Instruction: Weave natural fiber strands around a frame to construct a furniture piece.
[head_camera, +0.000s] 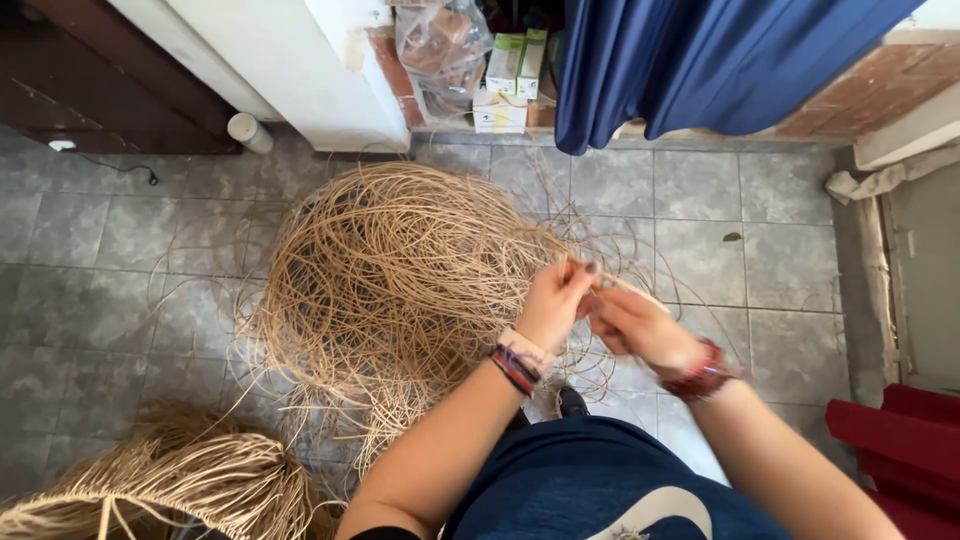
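Both hands met just in front of the person's chest, above the grey tiled floor (120, 260). The left hand (556, 300) was raised with its fingers pinched shut on pale straw-coloured fibre strands (640, 292), and the right hand (635, 325) lay just beside it, touching or nearly touching, its fingers also closed around the same thin strands. The two hands were about equally near the strands, the left slightly higher and farther forward. The held strands ran out from between the hands mainly away from the body and to the left, into a large loose tangle of fibre (390, 270) heaped on the floor; so the bulk of the material lay ahead and to the left of the hands, well below them, with stray loops also trailing right over the tiles. A second, denser fibre bundle (190, 480) lay at the lower left, well apart from either hand. Each wrist carried bracelets (514, 366). Beyond the tangle hung a blue curtain (700, 60), with small cardboard boxes (510, 85) and a clear plastic bag (440, 45) by the wall, and red boards (900, 440) lay to the right.
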